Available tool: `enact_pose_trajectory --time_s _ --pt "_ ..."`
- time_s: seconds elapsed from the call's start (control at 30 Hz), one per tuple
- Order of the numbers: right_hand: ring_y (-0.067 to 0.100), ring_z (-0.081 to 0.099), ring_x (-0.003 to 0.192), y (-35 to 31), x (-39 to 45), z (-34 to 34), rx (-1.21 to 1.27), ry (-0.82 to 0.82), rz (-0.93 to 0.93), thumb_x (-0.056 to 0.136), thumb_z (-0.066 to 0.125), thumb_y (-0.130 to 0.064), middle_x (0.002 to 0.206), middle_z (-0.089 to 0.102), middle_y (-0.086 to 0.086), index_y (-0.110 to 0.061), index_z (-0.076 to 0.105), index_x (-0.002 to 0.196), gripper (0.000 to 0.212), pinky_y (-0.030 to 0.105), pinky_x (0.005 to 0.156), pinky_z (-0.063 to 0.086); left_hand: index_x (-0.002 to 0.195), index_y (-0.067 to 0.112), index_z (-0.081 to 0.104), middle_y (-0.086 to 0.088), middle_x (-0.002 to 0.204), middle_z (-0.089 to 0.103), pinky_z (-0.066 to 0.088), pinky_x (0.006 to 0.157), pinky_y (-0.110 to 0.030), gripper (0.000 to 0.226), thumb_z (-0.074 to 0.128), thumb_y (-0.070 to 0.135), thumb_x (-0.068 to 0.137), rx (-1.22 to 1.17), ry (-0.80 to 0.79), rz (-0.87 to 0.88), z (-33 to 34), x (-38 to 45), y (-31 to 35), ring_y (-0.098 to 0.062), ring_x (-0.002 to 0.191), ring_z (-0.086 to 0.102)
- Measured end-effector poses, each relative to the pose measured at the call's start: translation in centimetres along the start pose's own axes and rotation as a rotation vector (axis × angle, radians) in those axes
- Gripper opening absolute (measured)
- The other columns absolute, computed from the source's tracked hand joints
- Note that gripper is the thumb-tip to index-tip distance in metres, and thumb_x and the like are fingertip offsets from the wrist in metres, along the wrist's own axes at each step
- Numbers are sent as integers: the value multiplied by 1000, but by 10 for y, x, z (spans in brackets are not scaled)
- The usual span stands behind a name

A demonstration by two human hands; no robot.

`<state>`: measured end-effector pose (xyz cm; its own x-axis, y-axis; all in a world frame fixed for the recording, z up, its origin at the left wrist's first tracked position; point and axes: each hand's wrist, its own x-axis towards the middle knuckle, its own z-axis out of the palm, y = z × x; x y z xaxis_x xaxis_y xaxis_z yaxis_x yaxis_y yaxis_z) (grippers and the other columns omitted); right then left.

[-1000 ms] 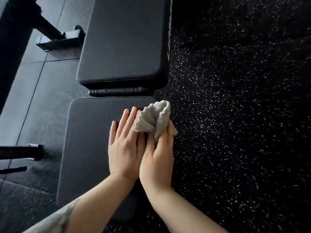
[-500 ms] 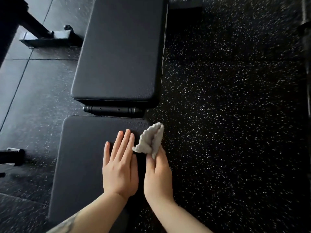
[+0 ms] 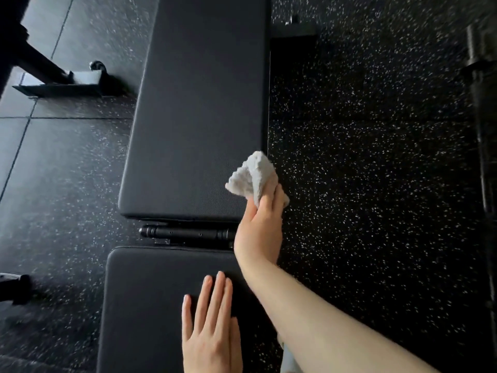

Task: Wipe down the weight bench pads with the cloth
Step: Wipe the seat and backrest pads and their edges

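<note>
A black weight bench has two pads: a long back pad (image 3: 199,109) farther off and a shorter seat pad (image 3: 150,305) close to me. A crumpled light grey cloth (image 3: 254,175) rests at the near right corner of the back pad. My right hand (image 3: 259,232) grips the cloth from below, stretched over the gap between the pads. My left hand (image 3: 211,329) lies flat on the seat pad, fingers extended and together, holding nothing.
A black adjustment bar (image 3: 185,234) sits in the gap between the pads. A black metal frame foot (image 3: 61,82) stands on the floor to the left. Speckled black rubber flooring (image 3: 376,184) surrounds the bench. A dark bar (image 3: 484,103) runs along the right edge.
My right hand has carried the cloth forward from the seat pad's far right corner to the back pad's near right corner. The left hand stayed flat on the seat pad.
</note>
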<state>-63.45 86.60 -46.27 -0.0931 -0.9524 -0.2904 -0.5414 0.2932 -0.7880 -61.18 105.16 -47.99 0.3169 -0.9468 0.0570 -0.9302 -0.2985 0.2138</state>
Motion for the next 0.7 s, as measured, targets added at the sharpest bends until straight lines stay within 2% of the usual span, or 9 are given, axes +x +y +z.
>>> enact_pose_trajectory --time_s 0.1,0.23,0.27,0.33,0.4,0.43,0.5,0.57,0.7 --pt "25 42 137 4 -20 -6 -8 -38 -59 100 35 -37 159 19 -1 -28 18 153 57 40 100 49 134 17 46 6 151 32 30 107 -47 46 27 30 94 -14 -4 -13 -1 3 0 -15 142 28" --pt "22 51 127 -16 43 -3 -104 -121 70 101 38 -32 157 22 -8 -28 20 153 55 44 99 47 128 20 51 4 144 48 31 105 -43 45 35 29 87 -81 -73 -39 -5 8 2 -6 143 25" --pt "22 52 126 -24 64 -3 -112 -139 84 102 38 -32 157 21 -9 -29 18 153 55 47 97 48 126 21 52 5 144 48 31 104 -41 47 38 29 82 -107 -87 -38 -6 11 1 -5 143 25" --pt "22 52 125 -35 91 0 -125 -150 75 102 38 -32 157 20 -8 -30 15 154 57 49 92 51 128 22 51 10 152 34 27 108 -35 53 42 31 76 -139 -113 33 -12 22 -8 -4 144 22" --pt "25 51 128 -30 83 -4 -192 -112 -63 101 44 -25 158 18 -3 -25 18 154 59 46 92 54 132 21 48 12 157 21 23 111 -31 58 44 31 75 -146 -117 106 -18 36 -18 -7 145 19" --pt "27 47 133 -23 68 -6 -243 -91 -194 98 51 -16 158 19 1 -20 23 153 61 43 95 53 135 20 45 12 158 18 21 112 -32 59 45 30 76 -144 -128 91 -20 43 -25 -8 146 18" --pt "27 35 141 1 34 -17 -310 -100 -434 92 59 -4 159 21 4 -16 36 149 63 41 105 46 144 18 35 9 160 14 12 116 -36 67 44 37 80 -92 -156 -64 -22 54 -33 -13 147 14" --pt "26 27 145 25 17 -31 -341 -172 -551 94 56 -7 160 21 4 -15 39 147 57 42 111 38 149 12 23 -3 160 13 4 119 -42 77 38 51 85 -7 -201 -209 -19 58 -36 -20 148 10" --pt "35 26 144 29 30 -34 -467 -246 -691 96 50 -10 159 24 2 -13 39 147 53 41 117 30 150 -2 15 -19 158 12 9 117 -50 85 35 51 86 76 -248 -245 -15 52 -35 -33 147 10"
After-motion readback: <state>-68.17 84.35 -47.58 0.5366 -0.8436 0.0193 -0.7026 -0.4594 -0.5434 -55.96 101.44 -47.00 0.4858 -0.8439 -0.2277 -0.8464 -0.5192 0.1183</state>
